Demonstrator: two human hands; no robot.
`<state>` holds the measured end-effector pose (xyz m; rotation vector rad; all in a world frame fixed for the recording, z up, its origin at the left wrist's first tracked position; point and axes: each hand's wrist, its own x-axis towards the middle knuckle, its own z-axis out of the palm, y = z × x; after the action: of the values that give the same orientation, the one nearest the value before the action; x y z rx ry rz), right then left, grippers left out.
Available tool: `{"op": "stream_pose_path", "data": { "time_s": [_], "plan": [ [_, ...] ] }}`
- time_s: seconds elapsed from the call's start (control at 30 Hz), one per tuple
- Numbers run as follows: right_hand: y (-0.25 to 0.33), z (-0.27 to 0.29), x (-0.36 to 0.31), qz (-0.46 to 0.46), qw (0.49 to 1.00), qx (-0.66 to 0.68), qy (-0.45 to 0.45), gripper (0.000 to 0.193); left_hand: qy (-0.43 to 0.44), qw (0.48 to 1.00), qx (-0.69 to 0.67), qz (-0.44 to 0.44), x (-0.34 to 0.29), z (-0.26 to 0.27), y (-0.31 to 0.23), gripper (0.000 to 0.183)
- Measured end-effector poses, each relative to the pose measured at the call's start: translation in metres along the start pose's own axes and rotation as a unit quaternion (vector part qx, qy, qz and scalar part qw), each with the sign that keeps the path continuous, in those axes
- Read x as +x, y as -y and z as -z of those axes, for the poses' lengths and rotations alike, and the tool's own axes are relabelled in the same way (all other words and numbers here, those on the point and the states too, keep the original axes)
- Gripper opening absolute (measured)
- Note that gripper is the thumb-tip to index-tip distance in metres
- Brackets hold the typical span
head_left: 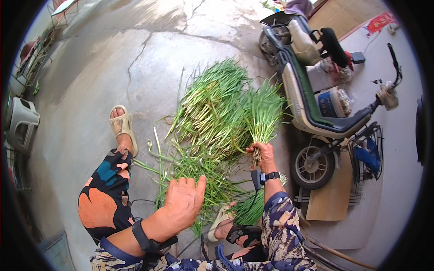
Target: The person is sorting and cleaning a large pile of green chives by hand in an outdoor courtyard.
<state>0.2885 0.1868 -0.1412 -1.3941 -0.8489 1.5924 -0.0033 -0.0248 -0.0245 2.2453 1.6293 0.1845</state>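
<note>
My right hand (263, 154) is closed round the pale stem ends of a bunch of garlic chives (264, 113), whose green leaves fan out away from me. My left hand (183, 202) hovers over loose green scraps, back upward and fingers curled; whatever it may hold is hidden beneath. In front of me a large heap of garlic chives (210, 106) lies on the concrete, white stems toward the near left and leaf tips toward the far side. Nearer is a tangled pile of loose leaves and trimmings (199, 169). Another green bundle (249, 207) lies beside my right foot.
An electric scooter (312, 97) stands on the right, with a white bucket (329, 103) behind it and a wooden board (330, 194) near its wheel. On the left is a grey plastic stool (22, 122). My sandalled feet flank the trimmings on the cracked concrete floor (90, 81).
</note>
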Motion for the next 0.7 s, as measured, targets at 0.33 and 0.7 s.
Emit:
{"op": "stream_pose_path", "data": {
  "time_s": [0.33, 0.7],
  "plan": [
    [0.101, -0.041, -0.161, 0.003, 0.986, -0.048, 0.162, 0.015, -0.248, 0.96, -0.126, -0.042, 0.029, 0.01, 0.009, 0.045],
    [0.1, -0.079, -0.245, -0.154, 0.916, -0.063, 0.366, 0.02, -0.22, 0.952, 0.061, -0.204, 0.033, 0.075, -0.005, 0.101]
  ]
}}
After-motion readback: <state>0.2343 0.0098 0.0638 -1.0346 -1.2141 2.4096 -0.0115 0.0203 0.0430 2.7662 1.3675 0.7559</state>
